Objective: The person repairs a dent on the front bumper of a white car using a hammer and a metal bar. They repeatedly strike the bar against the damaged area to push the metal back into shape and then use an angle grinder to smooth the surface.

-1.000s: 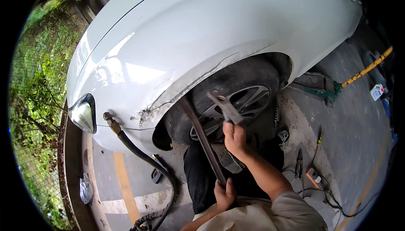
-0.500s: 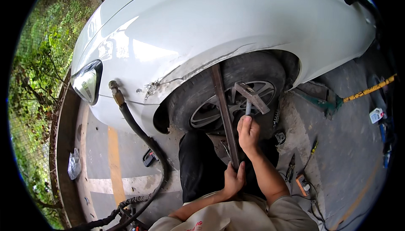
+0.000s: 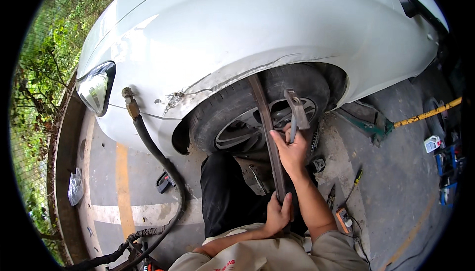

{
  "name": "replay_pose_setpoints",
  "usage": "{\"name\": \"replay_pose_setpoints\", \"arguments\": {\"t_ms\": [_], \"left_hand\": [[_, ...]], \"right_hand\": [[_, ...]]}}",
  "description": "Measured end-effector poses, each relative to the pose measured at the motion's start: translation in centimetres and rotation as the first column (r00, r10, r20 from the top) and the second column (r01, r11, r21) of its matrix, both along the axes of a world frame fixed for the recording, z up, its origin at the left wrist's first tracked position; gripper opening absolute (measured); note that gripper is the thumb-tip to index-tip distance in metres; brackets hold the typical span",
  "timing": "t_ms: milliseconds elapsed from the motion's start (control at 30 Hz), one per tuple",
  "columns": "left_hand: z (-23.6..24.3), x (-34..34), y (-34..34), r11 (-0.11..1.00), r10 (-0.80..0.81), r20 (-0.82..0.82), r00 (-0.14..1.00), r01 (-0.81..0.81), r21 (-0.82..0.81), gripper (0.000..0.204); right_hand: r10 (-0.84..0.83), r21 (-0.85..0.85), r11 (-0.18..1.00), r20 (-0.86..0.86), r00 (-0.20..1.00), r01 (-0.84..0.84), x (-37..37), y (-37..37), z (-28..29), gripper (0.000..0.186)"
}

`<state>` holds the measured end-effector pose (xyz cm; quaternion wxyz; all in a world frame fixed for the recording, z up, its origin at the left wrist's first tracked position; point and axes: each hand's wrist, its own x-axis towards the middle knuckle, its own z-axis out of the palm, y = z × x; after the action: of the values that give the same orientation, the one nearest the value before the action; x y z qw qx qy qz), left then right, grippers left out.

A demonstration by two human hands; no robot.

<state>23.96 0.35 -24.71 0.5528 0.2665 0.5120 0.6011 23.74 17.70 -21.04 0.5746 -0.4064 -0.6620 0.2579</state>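
Observation:
A long, rust-brown metal bar (image 3: 267,132) slants from the upper edge of the wheel arch down across the tyre toward my body. My left hand (image 3: 278,214) is wrapped round its lower part. In my right hand (image 3: 293,151) is a hammer (image 3: 297,108), its grey handle gripped just below the head. The head hangs in front of the wheel (image 3: 241,135), to the right of the bar. My right thumb is stretched out toward the bar; whether it touches it I cannot tell. The bar's upper end is hidden inside the arch.
The white car's fender (image 3: 222,28) is scraped near the arch. At left a black hose (image 3: 158,149) with a brass fitting hangs by the headlight (image 3: 96,88). A green jack (image 3: 368,127) with a yellow handle stands right. Tools and an orange power strip (image 3: 343,220) lie on the floor.
The hammer has turned in my right hand, its head now more upright, and my right hand has come closer to the bar. My left hand keeps its hold; the whole view has shifted slightly.

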Motion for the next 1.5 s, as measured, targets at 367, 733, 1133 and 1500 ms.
{"name": "replay_pose_setpoints", "arguments": {"t_ms": [367, 733, 1133, 1500], "left_hand": [[-1.8, 0.0, 1.8, 0.993, 0.109, -0.268, 0.957, -0.096, 0.061, 0.025], [-5.5, 1.8, 3.6, 0.972, 0.214, -0.493, 0.843, -0.133, 0.194, 0.028], [-4.0, 1.6, 4.1, 0.980, 0.179, -0.389, 0.904, -0.131, 0.148, 0.025], [-5.8, 1.5, 4.0, 0.988, 0.136, -0.344, 0.929, -0.103, 0.112, 0.024]], "right_hand": [[0.098, -0.245, 0.963, -0.070, 0.993, -0.113, -1.3, -0.5, -1.1, 0.028], [0.120, -0.253, 0.960, -0.031, 0.992, -0.123, -0.7, 0.4, -1.2, 0.029], [0.043, 0.415, 0.906, 0.115, 0.992, -0.088, 0.5, 1.1, 3.9, 0.020], [-0.040, 0.396, 0.918, 0.114, 0.993, -0.008, -0.6, 4.1, 3.5, 0.010]]}}
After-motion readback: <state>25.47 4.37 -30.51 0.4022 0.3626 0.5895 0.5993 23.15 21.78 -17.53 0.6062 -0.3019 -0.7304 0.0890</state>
